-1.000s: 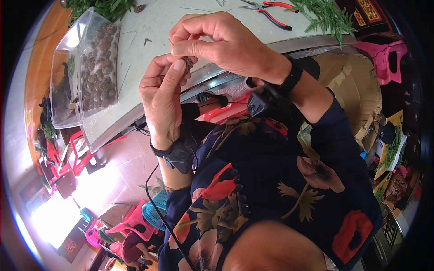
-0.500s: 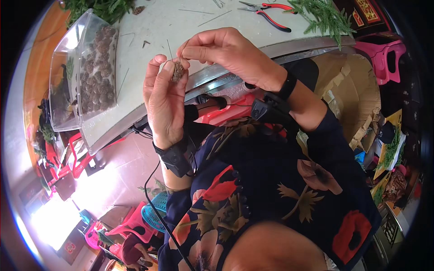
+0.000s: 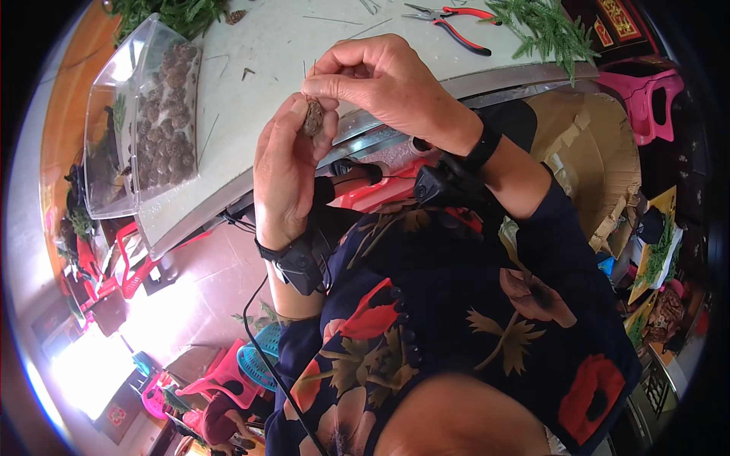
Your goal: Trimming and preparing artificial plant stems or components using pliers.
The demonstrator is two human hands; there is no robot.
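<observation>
A small brown pine cone [image 3: 313, 119] is pinched between the thumb and fingers of my left hand [image 3: 286, 152], just over the table's near edge. Above the cone, my right hand [image 3: 372, 80] has its thumb and forefinger closed on a thin wire [image 3: 305, 68], whose ends stick up past the fingertips. The two hands meet at the top of the cone. How the wire runs around the cone is hidden by the fingers.
On the pale table [image 3: 258, 45] stands a clear plastic box [image 3: 137, 114] of pine cones. Red-handled pliers [image 3: 452, 15], loose wires and green sprigs [image 3: 544, 34] lie at the back. A cardboard box [image 3: 585, 152] and pink stool [image 3: 646, 95] are at the right.
My left hand has shifted right and turned a little with the pine cone. The right hand has moved up slightly, and less of the wire shows above the fingers.
</observation>
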